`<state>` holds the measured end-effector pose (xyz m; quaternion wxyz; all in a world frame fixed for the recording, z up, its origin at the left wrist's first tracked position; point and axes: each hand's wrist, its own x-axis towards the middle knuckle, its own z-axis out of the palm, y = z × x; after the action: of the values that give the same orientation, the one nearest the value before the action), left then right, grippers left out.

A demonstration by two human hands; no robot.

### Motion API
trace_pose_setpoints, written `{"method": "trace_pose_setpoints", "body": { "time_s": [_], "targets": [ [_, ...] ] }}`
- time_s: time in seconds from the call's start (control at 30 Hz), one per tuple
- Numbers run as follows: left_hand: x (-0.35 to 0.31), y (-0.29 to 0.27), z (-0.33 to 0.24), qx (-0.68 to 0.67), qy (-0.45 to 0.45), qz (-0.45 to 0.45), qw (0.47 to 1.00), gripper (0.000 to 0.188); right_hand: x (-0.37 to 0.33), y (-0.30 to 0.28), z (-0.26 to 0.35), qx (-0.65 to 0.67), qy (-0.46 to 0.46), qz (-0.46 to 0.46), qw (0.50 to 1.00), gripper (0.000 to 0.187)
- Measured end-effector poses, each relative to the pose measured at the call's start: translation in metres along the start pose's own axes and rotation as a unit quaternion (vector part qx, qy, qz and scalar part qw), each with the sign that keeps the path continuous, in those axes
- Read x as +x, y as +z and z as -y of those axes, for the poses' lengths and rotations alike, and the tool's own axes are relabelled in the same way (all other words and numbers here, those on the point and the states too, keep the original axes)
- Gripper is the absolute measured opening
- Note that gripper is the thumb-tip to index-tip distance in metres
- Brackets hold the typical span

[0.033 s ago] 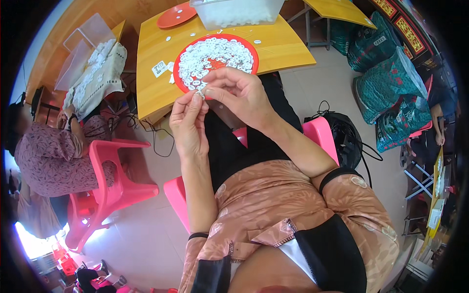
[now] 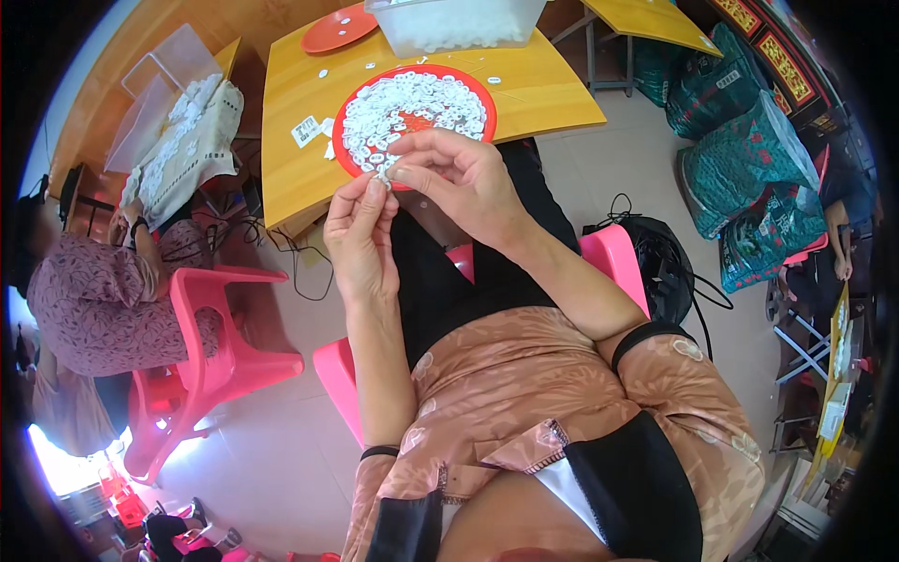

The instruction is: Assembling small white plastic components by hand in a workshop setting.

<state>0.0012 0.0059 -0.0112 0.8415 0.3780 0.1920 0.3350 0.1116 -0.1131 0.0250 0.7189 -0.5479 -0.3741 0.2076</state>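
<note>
Left hand (image 2: 361, 239) is pinching a small white piece (image 2: 385, 177) by the near rim of the red tray (image 2: 490, 117), right hand (image 2: 459, 192) is meeting it, grip unclear, seemingly mid fine handling, next move calling for steady fingertips

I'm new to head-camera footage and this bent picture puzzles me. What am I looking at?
There's no machine: these are a person's bare hands, seen from a wide fisheye camera worn on the head, looking down. That lens bends straight edges.

The left hand and right hand meet at the near side of a red tray, their fingers seeming to pinch a tiny white piece, too small to make out clearly. Many white pieces fill the tray. It sits on a yellow table, with a see-through tub and orange-red plate beyond.
</note>
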Motion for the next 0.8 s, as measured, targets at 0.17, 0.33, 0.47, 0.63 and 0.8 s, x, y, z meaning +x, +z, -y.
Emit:
{"method": "trace_pose_setpoints", "body": {
  "time_s": [0.17,0.33,0.47,0.63,0.8],
  "targets": [
    [-0.003,0.005,-0.005,0.009,0.008,-0.007,1.0,0.018,-0.004,-0.001,0.002,-0.091,-0.016,0.006,0.996,0.02],
    [-0.007,0.011,-0.007,0.028,0.008,-0.016,0.999,0.019,-0.004,0.002,0.012,-0.178,-0.007,-0.008,0.984,0.015],
    [-0.005,0.013,-0.004,0.043,0.025,-0.011,0.999,0.018,-0.003,-0.001,0.014,-0.226,-0.074,-0.018,0.971,0.014],
    [-0.008,0.013,0.002,0.068,0.048,-0.01,0.997,0.017,-0.006,0.003,0.001,-0.245,-0.116,-0.04,0.962,0.012],
    [-0.004,0.014,0.006,0.104,0.047,-0.006,0.993,0.017,-0.006,-0.002,-0.009,-0.238,-0.094,-0.041,0.966,0.011]
  ]
}}
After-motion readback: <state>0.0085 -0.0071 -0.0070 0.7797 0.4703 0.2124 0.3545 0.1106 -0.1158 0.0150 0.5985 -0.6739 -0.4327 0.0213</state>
